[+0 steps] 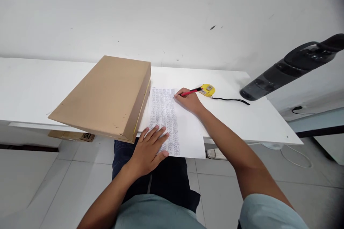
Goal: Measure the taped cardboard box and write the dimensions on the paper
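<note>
Head view: the paper (191,139) lies on the counter (228,125), its lower end reaching past the front edge above the person's lap, and writing appears to be the work in hand. The right hand (191,102) grips a red and black pen (189,92) between thumb and fingers, the tip at the upper right of the written area; whether it touches the sheet cannot be confirmed. The left hand (148,153) is open and holds nothing, laid flat with fingers spread over the lower left part of the sheet, apparently steadying it. Work done: dense lines of small writing, arranged in columns, fill the left and middle of the sheet from near the top down to near the bottom edge; the wording is too small to read. Work outstanding: a bare strip runs down the right side, so the page is judged largely but not wholly covered; whether that strip is meant to be filled cannot be determined. Adjacent items: a cardboard box (104,96) just left of the paper, and a yellow tape measure (209,90) just beyond the pen.
</note>
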`<action>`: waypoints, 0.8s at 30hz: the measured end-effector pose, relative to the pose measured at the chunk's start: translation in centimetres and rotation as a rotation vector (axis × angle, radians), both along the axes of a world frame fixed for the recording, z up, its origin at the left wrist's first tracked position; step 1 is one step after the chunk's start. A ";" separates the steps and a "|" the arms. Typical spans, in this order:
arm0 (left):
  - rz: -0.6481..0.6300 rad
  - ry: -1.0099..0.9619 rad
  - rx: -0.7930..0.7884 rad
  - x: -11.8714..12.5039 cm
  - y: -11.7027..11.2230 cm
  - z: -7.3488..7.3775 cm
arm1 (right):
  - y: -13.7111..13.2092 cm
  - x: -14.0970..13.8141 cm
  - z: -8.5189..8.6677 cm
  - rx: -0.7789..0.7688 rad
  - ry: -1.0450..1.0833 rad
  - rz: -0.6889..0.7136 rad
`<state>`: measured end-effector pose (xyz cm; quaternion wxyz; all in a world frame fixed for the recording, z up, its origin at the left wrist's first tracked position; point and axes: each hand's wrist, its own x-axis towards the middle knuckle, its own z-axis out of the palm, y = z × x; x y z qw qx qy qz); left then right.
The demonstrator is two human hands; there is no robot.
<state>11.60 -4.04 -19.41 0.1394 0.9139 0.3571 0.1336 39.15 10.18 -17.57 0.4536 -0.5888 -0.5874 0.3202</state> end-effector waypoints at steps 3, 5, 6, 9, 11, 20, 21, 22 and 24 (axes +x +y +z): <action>0.001 -0.006 0.016 0.1 0.0 -0.2 | -0.1 0.0 -0.2 0.009 -0.020 -0.026; 0.003 -0.009 0.033 0.1 0.0 -0.3 | -0.1 0.0 -0.4 0.010 -0.028 -0.033; 0.004 -0.011 0.039 0.1 0.0 -0.4 | 0.0 0.1 -0.5 0.011 -0.031 -0.036; 0.009 -0.018 0.047 0.2 0.0 -0.5 | 0.0 0.1 -0.5 0.017 -0.038 -0.041; 0.012 -0.027 0.045 0.2 -0.1 -0.5 | 0.0 0.2 -0.5 0.017 -0.042 -0.036; 0.013 -0.051 0.019 0.3 -0.1 -0.4 | 0.1 0.4 -0.4 0.017 -0.038 -0.022; 0.015 -0.053 0.017 0.3 -0.1 -0.4 | 0.1 0.4 -0.4 0.020 -0.035 -0.027; 0.016 -0.055 0.016 0.3 -0.1 -0.4 | 0.1 0.4 -0.5 0.024 -0.032 -0.033; 0.010 -0.056 0.012 0.3 0.0 -0.3 | 0.1 0.4 -0.5 0.030 -0.030 -0.043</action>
